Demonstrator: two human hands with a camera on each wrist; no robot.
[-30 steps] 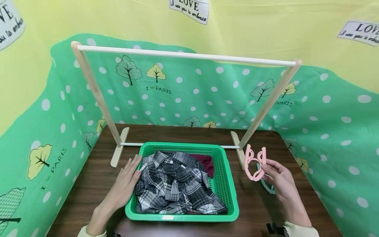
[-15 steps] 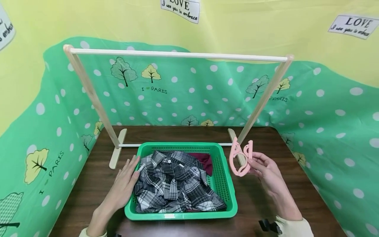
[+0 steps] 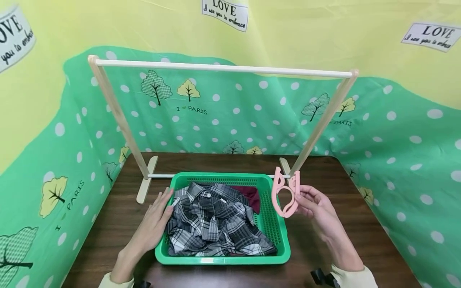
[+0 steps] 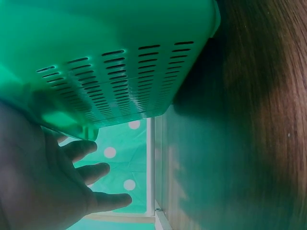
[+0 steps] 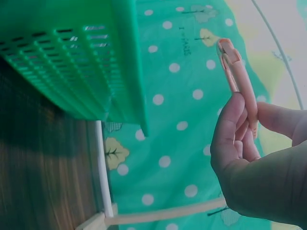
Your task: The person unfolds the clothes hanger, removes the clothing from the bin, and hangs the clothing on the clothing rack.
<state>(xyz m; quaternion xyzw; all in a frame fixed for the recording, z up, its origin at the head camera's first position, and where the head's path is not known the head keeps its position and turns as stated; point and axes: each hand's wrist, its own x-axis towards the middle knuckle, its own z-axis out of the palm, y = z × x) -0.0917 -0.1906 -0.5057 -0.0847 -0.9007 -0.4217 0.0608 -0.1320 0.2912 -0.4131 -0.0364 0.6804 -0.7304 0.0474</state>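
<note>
A pink folding clothes hanger [image 3: 277, 197], folded up, is pinched between the thumb and fingers of my right hand [image 3: 318, 208]. In the head view it overlaps the right rim of a green plastic basket [image 3: 282, 240]; the right wrist view shows the hanger [image 5: 245, 88] edge-on and raised. A black, grey and white plaid shirt [image 3: 212, 216] lies crumpled in the basket, with a maroon cloth [image 3: 251, 196] partly hidden beneath it. My left hand [image 3: 153, 224] lies along the basket's left rim with its fingers straight. The left wrist view has those fingers [image 4: 91, 172] extending past the rim.
Behind the basket stands a wooden rack with a white top bar [image 3: 223, 68], slanting side posts and flat feet [image 3: 144, 190]. Dark wooden tabletop [image 3: 230, 160] surrounds the basket. A green and yellow printed curtain [image 3: 223, 108] hangs at the back and sides.
My right hand has carried the pink hanger leftward to the basket's right rim. A teal curved piece, seen behind that hand a second ago, no longer shows. The left hand stays put.
</note>
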